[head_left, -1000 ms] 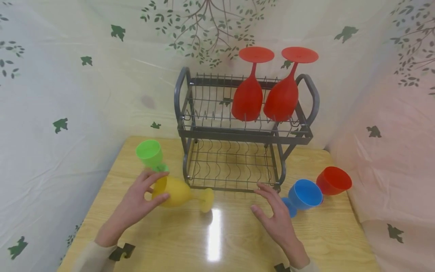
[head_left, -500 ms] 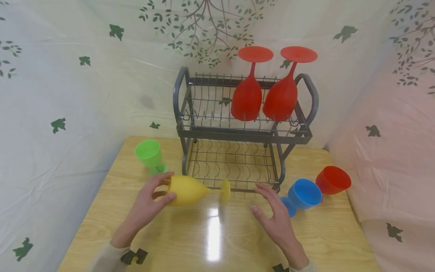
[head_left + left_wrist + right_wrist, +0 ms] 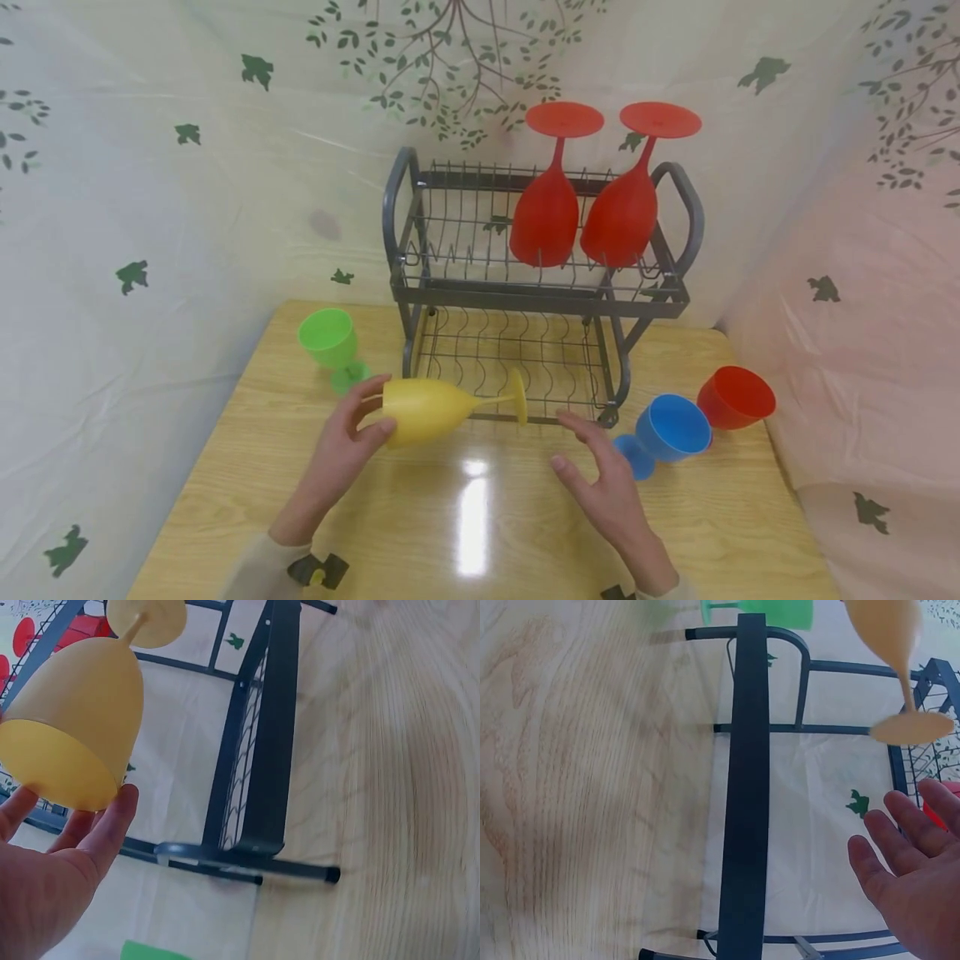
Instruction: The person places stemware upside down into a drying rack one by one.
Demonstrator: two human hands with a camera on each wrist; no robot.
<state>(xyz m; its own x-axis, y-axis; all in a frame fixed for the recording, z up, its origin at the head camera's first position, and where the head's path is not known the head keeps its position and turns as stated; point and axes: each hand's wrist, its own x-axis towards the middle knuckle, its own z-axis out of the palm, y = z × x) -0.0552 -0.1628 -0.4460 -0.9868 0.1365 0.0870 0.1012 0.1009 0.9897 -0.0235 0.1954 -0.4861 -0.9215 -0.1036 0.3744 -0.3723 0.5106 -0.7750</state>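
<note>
A yellow wine glass lies on its side in the air above the table, its foot pointing right. My left hand holds it by the rim, and in the left wrist view the fingertips pinch the edge of the yellow wine glass. To the right, my right hand hangs with its fingers spread and holds nothing. In the right wrist view the yellow foot is just beyond the right fingertips, apart from them. The blue goblet stands beside the right hand, and a green goblet is behind the left.
A two-tier dark dish rack stands at the back of the wooden table. Two red wine glasses sit upside down on its upper tier, toward the right. A red cup is at the table's right side. Patterned cloth hangs behind.
My left hand has lifted the yellow wine glass off the table and carried it right, toward my right hand. Its foot has risen. The right hand has barely moved.
</note>
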